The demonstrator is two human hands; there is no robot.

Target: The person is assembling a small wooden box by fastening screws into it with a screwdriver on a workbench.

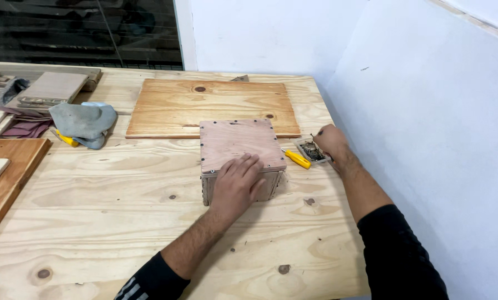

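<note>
A small square plywood box (235, 141) with dark screws along its top edges stands in the middle of the wooden workbench (104, 222). My left hand (236, 186) lies flat on the box's near edge, fingers spread. My right hand (330, 141) reaches to the right of the box, with its fingertips pinched over a small clear tray of screws (311, 151); a dark screw seems to stick out between the fingers. A yellow-handled screwdriver (297, 158) lies between the box and the tray.
A larger plywood panel (177, 108) lies flat behind the box. A grey cloth (85, 122) over a yellow tool, sandpaper sheets and wood pieces (51, 89) sit at the left. Another board (7, 166) lies at the left edge. A white wall (427, 139) borders the bench on the right.
</note>
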